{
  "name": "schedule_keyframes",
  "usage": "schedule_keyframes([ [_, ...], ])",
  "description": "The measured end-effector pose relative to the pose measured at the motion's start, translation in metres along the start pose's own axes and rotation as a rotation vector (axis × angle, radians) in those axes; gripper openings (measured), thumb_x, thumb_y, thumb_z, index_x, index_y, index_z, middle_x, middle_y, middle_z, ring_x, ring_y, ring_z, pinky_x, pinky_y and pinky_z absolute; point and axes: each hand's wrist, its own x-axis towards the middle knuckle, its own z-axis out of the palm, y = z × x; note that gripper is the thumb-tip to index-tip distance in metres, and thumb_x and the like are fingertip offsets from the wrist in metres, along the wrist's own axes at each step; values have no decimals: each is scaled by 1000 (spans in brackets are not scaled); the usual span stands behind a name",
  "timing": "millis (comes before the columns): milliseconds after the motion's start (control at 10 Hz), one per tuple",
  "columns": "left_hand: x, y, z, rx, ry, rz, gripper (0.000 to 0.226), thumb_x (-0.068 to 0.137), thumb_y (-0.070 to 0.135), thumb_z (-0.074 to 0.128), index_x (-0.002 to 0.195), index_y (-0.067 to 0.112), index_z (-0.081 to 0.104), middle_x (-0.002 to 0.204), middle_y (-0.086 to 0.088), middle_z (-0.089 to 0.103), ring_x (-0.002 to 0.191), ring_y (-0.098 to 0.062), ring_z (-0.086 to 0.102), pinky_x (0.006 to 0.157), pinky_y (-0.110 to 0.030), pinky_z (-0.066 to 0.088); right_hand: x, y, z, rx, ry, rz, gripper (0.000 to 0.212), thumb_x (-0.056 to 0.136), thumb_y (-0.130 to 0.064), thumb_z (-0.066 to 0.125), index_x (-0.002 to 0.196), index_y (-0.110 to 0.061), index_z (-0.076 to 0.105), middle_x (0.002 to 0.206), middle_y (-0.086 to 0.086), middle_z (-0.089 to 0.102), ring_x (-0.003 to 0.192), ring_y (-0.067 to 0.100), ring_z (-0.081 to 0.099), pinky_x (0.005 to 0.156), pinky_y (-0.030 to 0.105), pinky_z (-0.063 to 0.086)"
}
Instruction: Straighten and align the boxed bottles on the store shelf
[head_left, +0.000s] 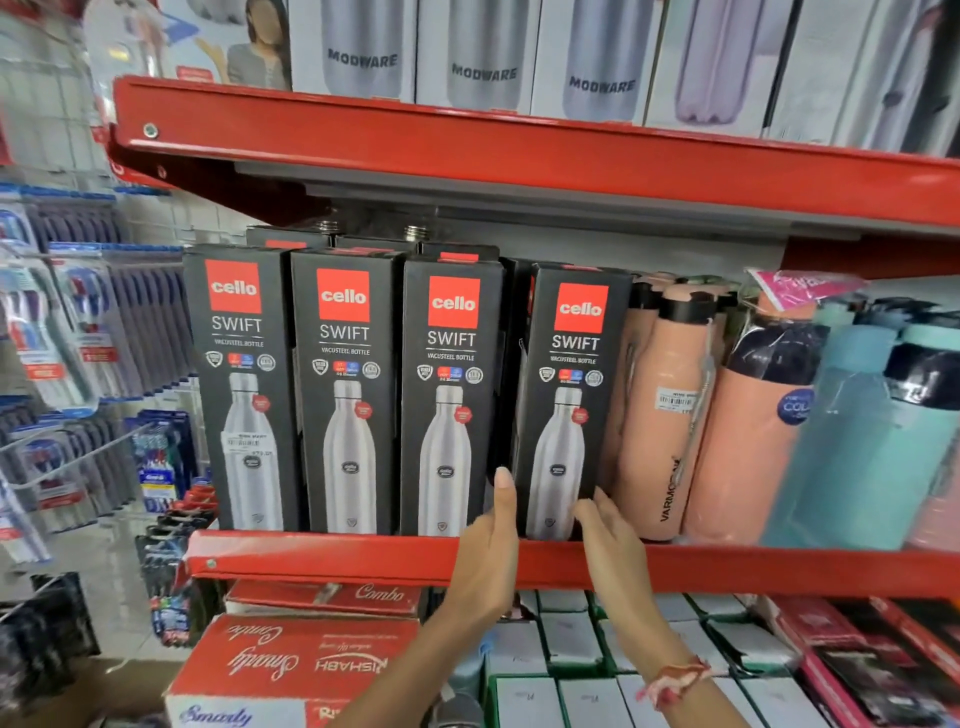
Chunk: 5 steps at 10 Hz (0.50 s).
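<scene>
Several black Cello Swift bottle boxes stand in a row on the red middle shelf (322, 556). The rightmost box (571, 395) stands slightly apart from the third box (449, 395), with a dark gap between them. My left hand (491, 545) reaches up with fingers together, its fingertips in that gap against the rightmost box's lower left side. My right hand (608, 535) has its fingers spread at the box's lower right corner, touching it. More black boxes stand behind the front row.
Peach bottles (665, 415) and teal bottles (862, 441) crowd the shelf just right of the box. White Modware boxes (483, 52) fill the upper shelf. Red combo boxes (291, 660) and white boxes lie below. Toothbrush packs (83, 332) hang at left.
</scene>
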Motion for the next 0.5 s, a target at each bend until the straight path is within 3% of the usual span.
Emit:
schedule_keyframes([
  [300,-23,2,-14,207,55,167,41,73,83,10,74,44,23,70,21,31,65,8,33,63,-16,29,-16,-8,8,-19,-67,-21,58,92,-36,41,147,-18,34,152,-3,37,136,17,37,111,36,30],
  [400,-24,10,-19,202,9,134,36,84,73,9,73,45,29,71,22,35,65,9,36,63,-13,29,-20,-14,6,-47,-75,-3,59,93,-35,39,148,-17,30,155,-2,32,138,18,34,108,33,28],
  [500,-26,24,-31,107,-46,68,41,82,75,7,72,43,31,70,20,34,66,8,37,67,-12,29,-29,-28,4,-20,-57,-46,58,94,-34,40,149,-19,28,155,-5,31,139,15,32,109,33,25],
])
